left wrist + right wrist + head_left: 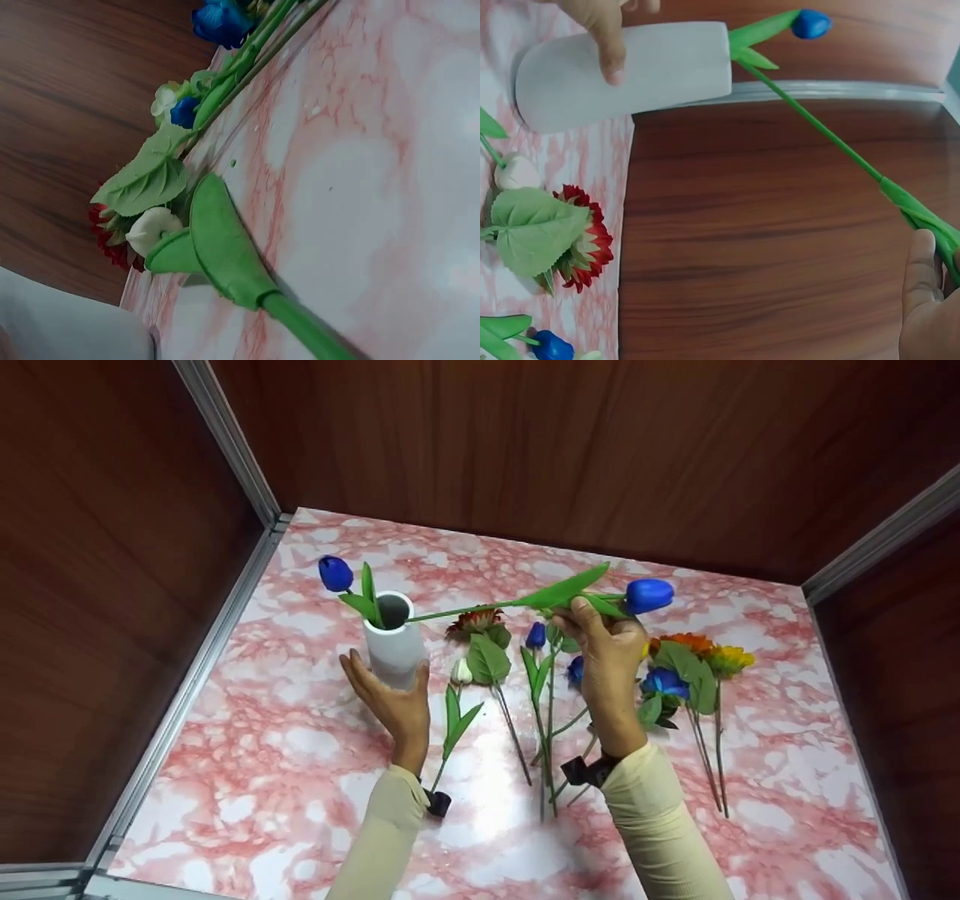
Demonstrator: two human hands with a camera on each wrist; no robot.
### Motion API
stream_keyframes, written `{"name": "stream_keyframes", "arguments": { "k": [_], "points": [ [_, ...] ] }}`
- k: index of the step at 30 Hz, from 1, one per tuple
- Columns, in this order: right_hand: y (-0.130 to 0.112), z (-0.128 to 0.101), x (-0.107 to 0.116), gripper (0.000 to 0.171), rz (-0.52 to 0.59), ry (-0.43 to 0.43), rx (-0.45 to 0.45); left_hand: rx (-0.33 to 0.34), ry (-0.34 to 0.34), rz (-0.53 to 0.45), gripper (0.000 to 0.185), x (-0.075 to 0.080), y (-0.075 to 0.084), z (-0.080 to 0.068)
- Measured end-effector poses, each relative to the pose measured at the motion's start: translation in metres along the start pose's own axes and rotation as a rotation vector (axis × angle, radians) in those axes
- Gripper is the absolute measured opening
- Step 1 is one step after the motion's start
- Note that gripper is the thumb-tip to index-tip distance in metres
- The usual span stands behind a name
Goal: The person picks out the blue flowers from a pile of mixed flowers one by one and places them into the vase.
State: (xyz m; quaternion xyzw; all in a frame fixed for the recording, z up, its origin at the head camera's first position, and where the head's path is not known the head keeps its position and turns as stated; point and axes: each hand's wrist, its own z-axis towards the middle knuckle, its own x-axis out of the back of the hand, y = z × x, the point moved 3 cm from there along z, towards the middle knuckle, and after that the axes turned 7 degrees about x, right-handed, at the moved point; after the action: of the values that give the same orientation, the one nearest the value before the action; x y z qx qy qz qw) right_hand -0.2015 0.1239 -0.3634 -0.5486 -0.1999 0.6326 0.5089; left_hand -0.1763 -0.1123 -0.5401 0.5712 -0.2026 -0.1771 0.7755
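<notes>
Right hand (609,660): grip closed on the blue tulip (649,595) just behind the bloom, thumb and fingers pinching stem and long leaf. Stem held nearly level above the surface, cut end reaching the mouth of the white vase (393,639). Left hand (394,701): fingers curved around the near side of the vase, steadying it upright on the marbled surface (300,750).

Step in hand, as judged: feeding the stem end into the vase opening, beside a second blue tulip (335,573) already standing in the vase and leaning away to the left. Next move calls for raising the bloom end so the stem tips toward vertical, then lowering it along the inner wall while the vase stays braced.

Materials: vase smooth, matte, cylindrical, with thick rim. Tulip stem thin, stiff and rubbery-looking; bloom glossy and egg-shaped; leaves flat and blade-like. Right of the vase, lying flat: red flower (585,244) with veined fabric-like leaf, white bud (516,172), further blue and orange blooms.
</notes>
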Motion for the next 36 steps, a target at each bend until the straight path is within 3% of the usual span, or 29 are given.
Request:
{"name": "stream_keyframes", "arguments": {
  "k": [9, 14, 24, 29, 36],
  "points": [
    [0.003, -0.002, -0.011, 0.013, -0.081, -0.076, 0.073, 0.040, -0.081, -0.053, 0.107, -0.010, -0.007, 0.006],
    [0.003, -0.004, -0.022, 0.012, -0.145, -0.168, 0.151, 0.057, -0.083, -0.060, 0.102, -0.012, -0.010, 0.008],
    [0.004, -0.007, -0.050, 0.012, -0.313, -0.262, 0.271, 0.075, -0.093, -0.064, 0.096, -0.014, -0.012, 0.009],
    [0.008, -0.010, -0.063, 0.016, -0.493, -0.340, 0.322, 0.045, -0.089, -0.019, 0.095, -0.013, -0.013, 0.009],
    [0.016, -0.010, -0.078, 0.016, -0.726, -0.478, 0.493, 0.018, -0.089, 0.016, 0.094, -0.010, -0.014, 0.010]
  ]
}}
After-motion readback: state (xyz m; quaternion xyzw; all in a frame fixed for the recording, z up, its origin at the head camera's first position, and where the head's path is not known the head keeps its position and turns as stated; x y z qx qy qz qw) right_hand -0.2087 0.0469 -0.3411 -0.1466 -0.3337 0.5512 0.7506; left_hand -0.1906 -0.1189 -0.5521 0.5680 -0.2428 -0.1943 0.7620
